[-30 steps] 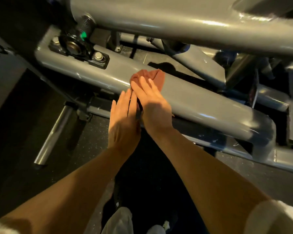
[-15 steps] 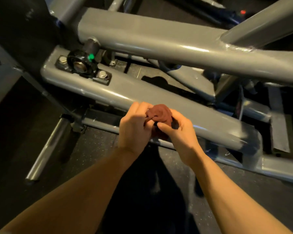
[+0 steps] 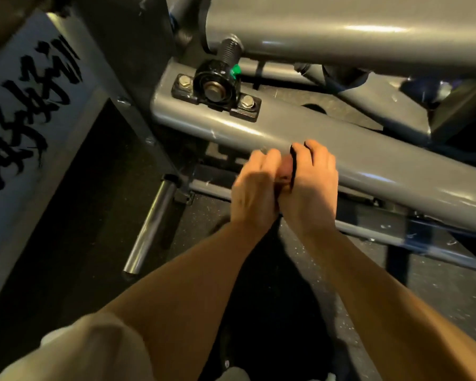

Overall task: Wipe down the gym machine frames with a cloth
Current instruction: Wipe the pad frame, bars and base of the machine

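The grey lower frame beam (image 3: pixel 396 160) of the gym machine runs diagonally from upper left to right. My left hand (image 3: pixel 254 193) and my right hand (image 3: pixel 312 182) are pressed together at the beam's near edge, fingers curled. Between them they hold the bunched reddish-brown cloth (image 3: pixel 285 174); only a small sliver of it shows. The fingertips of my right hand lie against the beam's front side. A second, thicker grey beam (image 3: pixel 341 28) crosses above.
A black bearing block (image 3: pixel 216 89) with two bolts and a green tag is bolted on the beam's left end. A chrome peg (image 3: pixel 149 229) sticks out low on the left. A grey panel with black characters (image 3: pixel 30 105) stands far left. Dark speckled floor lies below.
A second ago the cloth lay spread on the beam under my right hand. Both hands then gathered it into a ball and now close around it, nearly hiding it.
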`<state>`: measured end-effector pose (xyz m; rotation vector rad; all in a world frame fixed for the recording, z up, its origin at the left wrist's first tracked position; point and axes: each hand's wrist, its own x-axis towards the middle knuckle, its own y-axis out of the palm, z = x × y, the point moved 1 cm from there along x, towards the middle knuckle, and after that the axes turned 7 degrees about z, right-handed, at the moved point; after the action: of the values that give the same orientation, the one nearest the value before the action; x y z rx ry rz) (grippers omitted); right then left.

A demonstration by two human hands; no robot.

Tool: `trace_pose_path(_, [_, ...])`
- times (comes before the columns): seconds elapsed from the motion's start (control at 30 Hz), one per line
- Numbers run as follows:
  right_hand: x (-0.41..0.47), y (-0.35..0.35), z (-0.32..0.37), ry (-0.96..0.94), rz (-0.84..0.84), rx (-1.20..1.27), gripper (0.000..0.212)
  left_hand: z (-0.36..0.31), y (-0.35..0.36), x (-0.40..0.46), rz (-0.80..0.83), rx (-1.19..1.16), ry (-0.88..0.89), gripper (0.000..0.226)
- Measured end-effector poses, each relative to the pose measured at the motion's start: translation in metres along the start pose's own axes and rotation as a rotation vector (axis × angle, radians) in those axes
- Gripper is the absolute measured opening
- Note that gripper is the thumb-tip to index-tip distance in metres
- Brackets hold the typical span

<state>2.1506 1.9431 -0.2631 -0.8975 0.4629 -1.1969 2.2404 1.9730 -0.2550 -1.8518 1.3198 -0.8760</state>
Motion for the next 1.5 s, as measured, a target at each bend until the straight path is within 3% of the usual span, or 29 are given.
trace_pose_path(0.07, [-0.003, 0.0, 0.003, 0.013, 0.032, 0.006, 0.045, 0.006, 0.003, -0.017, -0.064, -0.081, -0.108, 0.018])
trace_pose_path(0.13, [-0.003, 0.0, 0.007, 0.023, 0.05, 0.02, 0.047, 0.021, -0.01, -0.02, -0.363, -0.292, -0.426, 0.019])
trace_pose_path(0.2, [0.0, 0.002, 0.01, -0.003, 0.039, 0.011, 0.048, 0.03, -0.029, -0.012, -0.633, -0.39, -0.507, 0.026])
trace_pose_path(0.23, [0.001, 0.003, 0.012, -0.019, 0.036, 0.009, 0.048, 0.034, -0.037, -0.005, -0.682, -0.388, -0.498, 0.03])
trace_pose_path(0.37, [0.007, 0.003, 0.016, -0.01, 0.059, -0.021, 0.046, 0.028, -0.031, 0.019, -0.528, -0.358, -0.366, 0.036])
trace_pose_path(0.53, [0.007, 0.0, 0.012, -0.022, 0.133, -0.073, 0.052, 0.024, -0.011, -0.001, -0.264, -0.471, -0.347, 0.013])
trace_pose_path(0.67, [0.007, -0.004, -0.001, -0.043, 0.181, -0.155, 0.066, 0.043, -0.034, 0.008, -0.617, -0.444, -0.492, 0.028])
trace_pose_path(0.7, [0.006, -0.003, -0.003, -0.048, 0.2, -0.174, 0.07, 0.046, -0.039, 0.015, -0.639, -0.41, -0.513, 0.031])
trace_pose_path(0.8, [0.005, 0.001, -0.004, -0.052, 0.223, -0.179, 0.074, 0.04, -0.037, 0.021, -0.511, -0.353, -0.392, 0.026])
trace_pose_path(0.9, [0.005, -0.002, -0.006, -0.085, 0.231, -0.205, 0.067, 0.032, -0.015, 0.008, -0.255, -0.508, -0.368, 0.011])
trace_pose_path(0.93, [0.006, -0.004, -0.007, -0.098, 0.242, -0.208, 0.065, 0.034, -0.012, 0.006, -0.263, -0.532, -0.418, 0.01])
trace_pose_path(1.07, [0.01, -0.006, -0.015, -0.152, 0.249, -0.258, 0.068, 0.04, -0.038, 0.02, -0.656, -0.546, -0.616, 0.023])
trace_pose_path(1.1, [0.009, -0.005, -0.016, -0.153, 0.247, -0.269, 0.07, 0.043, -0.044, 0.027, -0.68, -0.522, -0.647, 0.025])
trace_pose_path(1.2, [0.007, -0.003, -0.014, -0.139, 0.248, -0.264, 0.07, 0.039, -0.04, 0.033, -0.507, -0.375, -0.569, 0.027])
trace_pose_path(1.3, [0.005, -0.005, -0.011, -0.144, 0.249, -0.257, 0.067, 0.038, -0.012, 0.013, -0.246, -0.51, -0.451, 0.011])
trace_pose_path(1.37, [0.005, -0.008, -0.011, -0.14, 0.272, -0.234, 0.066, 0.041, 0.0, -0.005, -0.175, -0.542, -0.489, 0.006])
trace_pose_path(1.5, [0.007, -0.006, -0.015, -0.161, 0.258, -0.262, 0.071, 0.046, -0.016, -0.008, -0.523, -0.546, -0.542, 0.018])
